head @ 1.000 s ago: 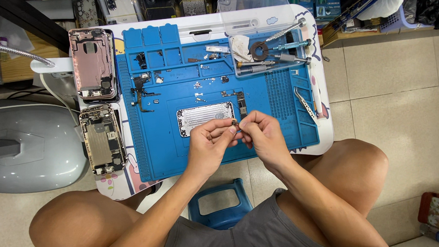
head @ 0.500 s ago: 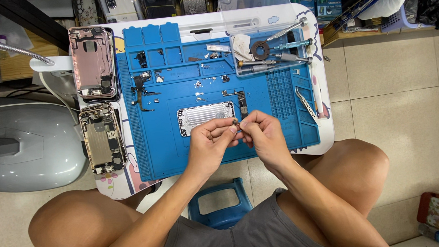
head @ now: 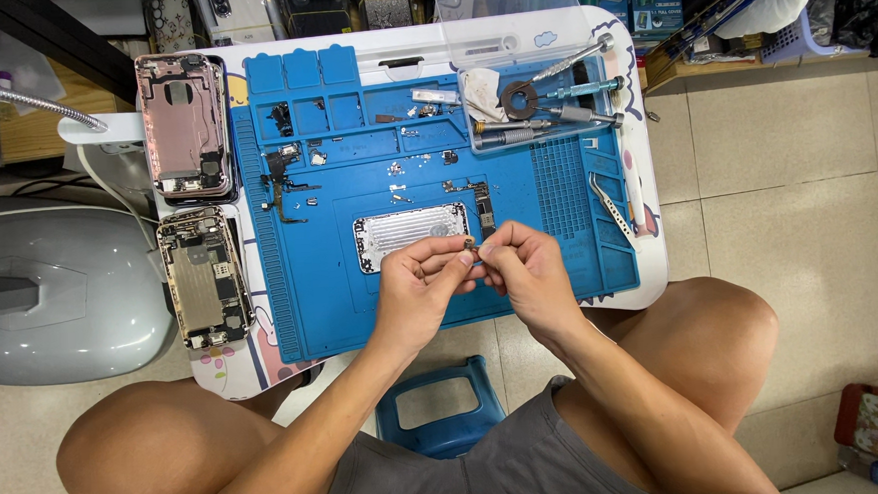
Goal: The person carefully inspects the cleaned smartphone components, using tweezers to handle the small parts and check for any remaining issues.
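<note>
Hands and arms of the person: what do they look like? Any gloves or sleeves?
Both the left hand and the right hand are bare, with no gloves, rings or watch to be seen. The forearms are bare too, with no sleeves showing. The person wears grey shorts.

Metal plate (head: pixel 410 232) on mat (head: pixel 579 250); tweezers (head: pixel 612 206) probably right.
</note>
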